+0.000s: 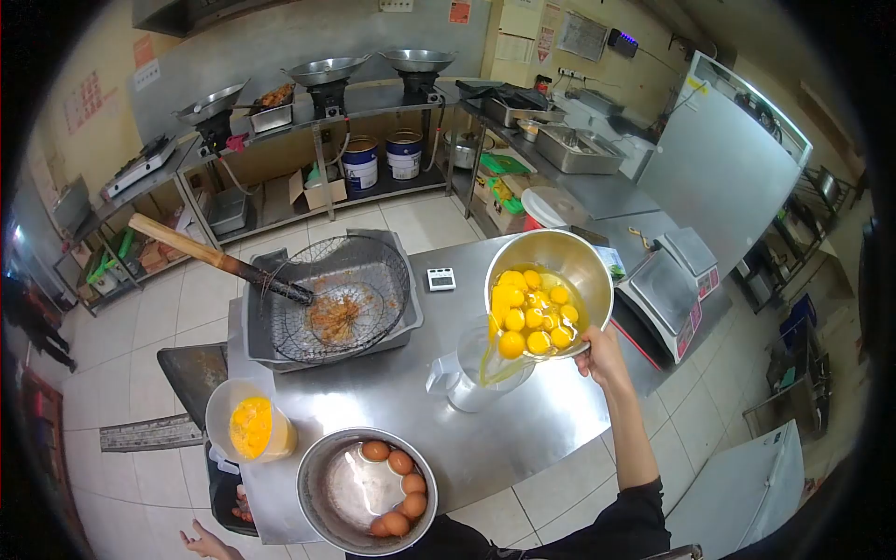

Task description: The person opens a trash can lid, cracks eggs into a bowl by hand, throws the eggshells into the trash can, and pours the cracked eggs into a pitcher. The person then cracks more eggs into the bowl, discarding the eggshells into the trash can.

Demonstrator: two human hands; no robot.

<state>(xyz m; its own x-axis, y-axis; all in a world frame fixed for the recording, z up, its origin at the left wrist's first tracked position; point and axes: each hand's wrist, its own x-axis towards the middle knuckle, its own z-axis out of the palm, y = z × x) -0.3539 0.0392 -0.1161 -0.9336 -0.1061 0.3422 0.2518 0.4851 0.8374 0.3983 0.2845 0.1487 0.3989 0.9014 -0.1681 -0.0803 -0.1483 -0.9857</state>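
Note:
My right hand (602, 357) grips the rim of a steel bowl (597, 271) full of raw egg yolks and whites (537, 313). The bowl is tilted toward the left, over a clear plastic jug (467, 385), and a strand of egg runs down from its lip into the jug. At the bottom left, my left hand (201, 541) is held out low with its fingers apart and nothing in it. Nearest to it are a steel pot (311, 485) with several brown eggs (413, 483) inside and a plastic jug (219, 411) holding yellow egg.
A wire strainer (350, 299) with a wooden handle rests in a grey tub (411, 313). A small timer (441, 279) lies beside it. Scales (663, 289) stand at the table's right. Woks (327, 70) line the back counter. A person (42, 322) is at the far left.

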